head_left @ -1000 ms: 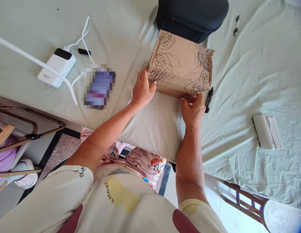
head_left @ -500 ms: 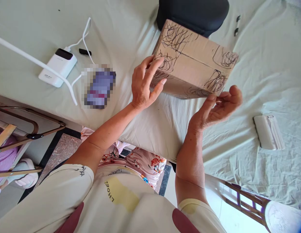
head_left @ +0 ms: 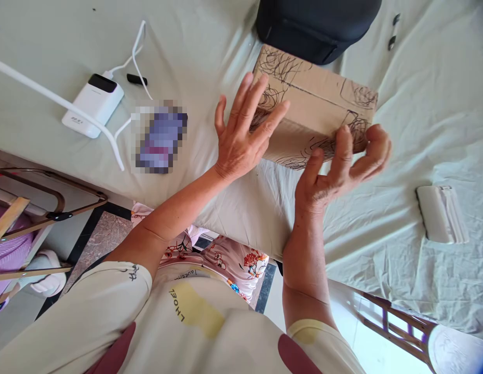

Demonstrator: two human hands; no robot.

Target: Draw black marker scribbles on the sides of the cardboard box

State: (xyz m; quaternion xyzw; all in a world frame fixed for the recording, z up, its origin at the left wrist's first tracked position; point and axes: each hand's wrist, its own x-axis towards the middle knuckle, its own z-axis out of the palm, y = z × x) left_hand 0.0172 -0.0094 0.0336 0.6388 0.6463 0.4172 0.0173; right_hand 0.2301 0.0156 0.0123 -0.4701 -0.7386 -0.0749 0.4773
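Observation:
A closed cardboard box point(head_left: 315, 96) with dark scribbles on its top and near side sits on the cloth-covered table, slightly turned. Spread over its left near edge are the fingers of my left hand point(head_left: 245, 130); whether the fingertips press on the cardboard I cannot tell. At the right near corner, my right hand point(head_left: 338, 166) has its thumb and fingers apart and bent, close against the box. Neither hand grips anything. Right behind the box stands a black case point(head_left: 319, 28).
Left on the cloth point(head_left: 210, 41) lie a white power bank point(head_left: 94, 104) with a white cable point(head_left: 50, 93), a small black stick point(head_left: 136, 79) and a blurred phone point(head_left: 161, 140). A tissue pack point(head_left: 442, 214) lies at right, a small black-ended item point(head_left: 394, 32) farther back. Chair frames flank the table.
The box sits lower and flatter, with its back edge nearer me. My left hand has lifted off its side and spread its fingers; my right hand has let go of the corner.

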